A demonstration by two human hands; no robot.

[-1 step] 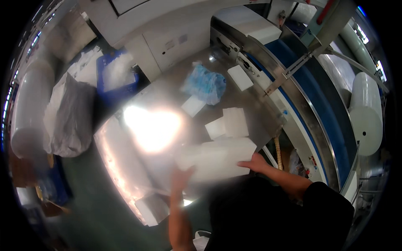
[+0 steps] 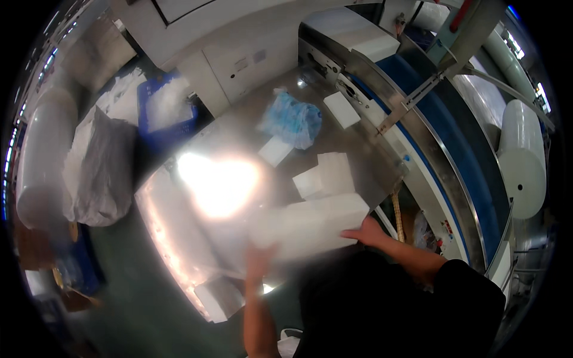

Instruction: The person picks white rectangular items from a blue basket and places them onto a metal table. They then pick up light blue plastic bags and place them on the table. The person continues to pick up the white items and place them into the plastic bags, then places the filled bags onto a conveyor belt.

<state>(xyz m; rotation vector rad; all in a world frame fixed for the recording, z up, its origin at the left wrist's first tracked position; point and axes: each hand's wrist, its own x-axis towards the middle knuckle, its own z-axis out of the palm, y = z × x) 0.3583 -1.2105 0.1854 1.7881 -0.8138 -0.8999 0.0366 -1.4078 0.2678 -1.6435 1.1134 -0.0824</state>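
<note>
A long white block-shaped bundle (image 2: 310, 227), perhaps stacked sheets, is held between my two hands at the near edge of the metal table (image 2: 370, 182). My left hand (image 2: 261, 259), blurred, grips its left end. At the right end my right hand (image 2: 369, 232) has its thumb on the near face, with its fingers partly hidden. Just beyond the bundle lie a smaller white stack (image 2: 335, 173) and a white piece (image 2: 307, 183) leaning against it. Farther off, a crumpled blue and clear plastic bag (image 2: 292, 119) rests beside a flat white piece (image 2: 276, 150).
A white block (image 2: 342, 110) lies beside the machine's blue conveyor belt (image 2: 444, 131) on the right. Left of the table are a blue basket (image 2: 143, 113) of white material and a large white sack (image 2: 101, 170). Bright glare covers the table's left part. Another white stack (image 2: 219, 298) sits at its near-left corner.
The white bundle and both my hands have shifted very slightly to the right. My grip looks the same.
</note>
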